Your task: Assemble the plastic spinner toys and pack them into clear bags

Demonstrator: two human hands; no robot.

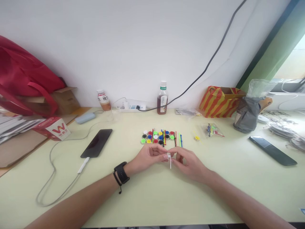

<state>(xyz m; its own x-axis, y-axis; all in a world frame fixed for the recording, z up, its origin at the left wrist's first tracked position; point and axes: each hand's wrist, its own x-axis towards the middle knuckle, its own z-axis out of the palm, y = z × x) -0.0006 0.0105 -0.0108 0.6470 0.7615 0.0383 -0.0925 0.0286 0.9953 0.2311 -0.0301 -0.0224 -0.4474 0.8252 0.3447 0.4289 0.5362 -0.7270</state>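
Between my two hands is a small white plastic piece (169, 156) with a thin white stick hanging down from it. My left hand (151, 156) pinches the piece between thumb and fingertips. From the other side, the fingertips of my right hand (188, 161) close on it as well; part of it is hidden by the fingers. Just beyond the hands lie rows of small round coloured discs (155, 137). Thin coloured plastic sticks (180, 140) lie among and beside them. Farther right are a single yellow disc (196, 138) and a clear bag (212, 130) of coloured parts.
A black phone (96, 143) on a charging cable lies at left, another phone (273, 150) at right. Along the wall stand a dark drink bottle (162, 103), a power strip (133, 108) and a striped bag (218, 103). A red-and-white box (56, 128) sits at left.
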